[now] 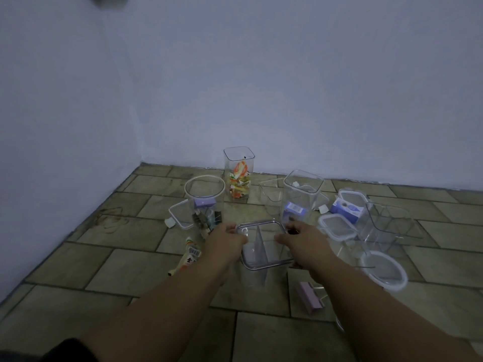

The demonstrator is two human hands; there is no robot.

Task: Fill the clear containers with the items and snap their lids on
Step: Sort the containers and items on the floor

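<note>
Your left hand (226,242) and right hand (304,241) grip an open square container (262,253) by its two sides at the centre of the tiled floor (104,262). The fingers of both hands curl over the far corners of its rim. Whether its base rests on the tiles cannot be told.

Far left, a round container (205,190) holds binder clips. Beyond it by the wall, a tall container (239,176) stands lidless and part-filled with orange and white packets. Just past your right hand, a second square container (300,197) holds a blue box.

To the right a square lid (337,228) and a round lid (384,270) lie flat. A pink binder clip (309,296) lies near right, and a barcoded packet (189,257) lies by your left wrist.
</note>
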